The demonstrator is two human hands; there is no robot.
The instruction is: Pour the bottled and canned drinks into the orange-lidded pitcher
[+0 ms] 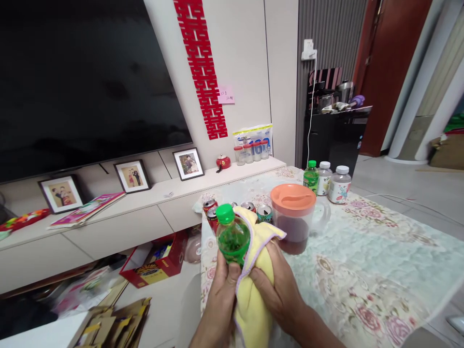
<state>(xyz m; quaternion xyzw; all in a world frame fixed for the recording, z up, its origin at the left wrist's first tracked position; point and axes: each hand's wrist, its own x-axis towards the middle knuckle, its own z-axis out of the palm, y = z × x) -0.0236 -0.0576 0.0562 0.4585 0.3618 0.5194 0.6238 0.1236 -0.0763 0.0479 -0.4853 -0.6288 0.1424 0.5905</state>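
My left hand (pixel 221 285) is wrapped round the lower part of a green plastic drink bottle (pixel 232 237) with a green cap, tilted slightly over the table's near left part. In my right hand (pixel 277 285) is a yellow cloth (pixel 255 304) with a purple edge, pressed against the bottle's right side and hanging down below it. Just behind them stand several drink cans, among them a red can (pixel 212 217) and a teal can (pixel 264 213). A clear pitcher (pixel 290 229) with an orange lid and dark liquid inside is close to my right hand.
Another green bottle (pixel 311 178) stands beside two white-capped jars (pixel 340 184) at the table's far side. The flowered tablecloth (pixel 362 270) spreads right. Along the wall, a low cabinet (pixel 145 208) holds framed photos and red-lidded glass jars (pixel 256 151). A red box (pixel 155 261) lies below.
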